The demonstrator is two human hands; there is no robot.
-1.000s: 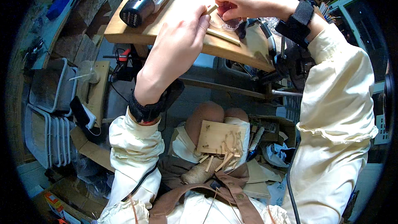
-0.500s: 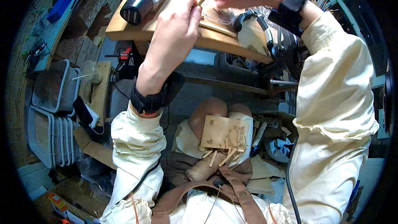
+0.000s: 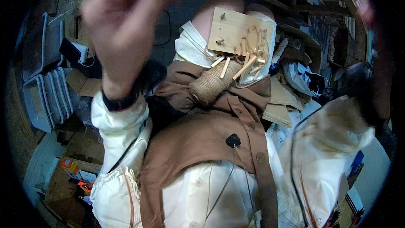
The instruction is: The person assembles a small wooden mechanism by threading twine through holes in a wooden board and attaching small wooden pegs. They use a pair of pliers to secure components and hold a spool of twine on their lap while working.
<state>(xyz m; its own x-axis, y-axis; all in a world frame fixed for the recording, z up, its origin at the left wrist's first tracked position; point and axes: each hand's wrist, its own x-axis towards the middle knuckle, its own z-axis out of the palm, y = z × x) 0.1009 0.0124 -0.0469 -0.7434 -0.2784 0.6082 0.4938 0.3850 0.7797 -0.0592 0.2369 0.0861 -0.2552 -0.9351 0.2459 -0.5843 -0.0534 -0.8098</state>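
Note:
My left hand [image 3: 126,25] is raised at the upper left, smeared by motion; its fingertips run toward the top edge, and whether it holds anything is hidden. At the far right my right hand [image 3: 371,25] is dark and blurred, its fingers unclear. Between them, on my lap, rests a light wooden board [image 3: 234,29] with two small pegs and loops of thin cord at its right side. Against its near edge lies a roll of brown twine [image 3: 213,82]. Several short wooden sticks [image 3: 225,67] lie over the twine and the board's edge. Neither hand touches these things.
Stacked grey-rimmed trays [image 3: 48,97] stand at the left, near a dark phone with a white power bank [image 3: 82,53]. Cardboard pieces [image 3: 278,101] and a bag of crumpled plastic [image 3: 297,78] lie right of my lap. An orange box [image 3: 69,165] sits lower left.
The view has tipped down toward my lap, and the workbench has left the picture. My hands have moved apart, the right one to the far right. The stick in my left hand no longer shows.

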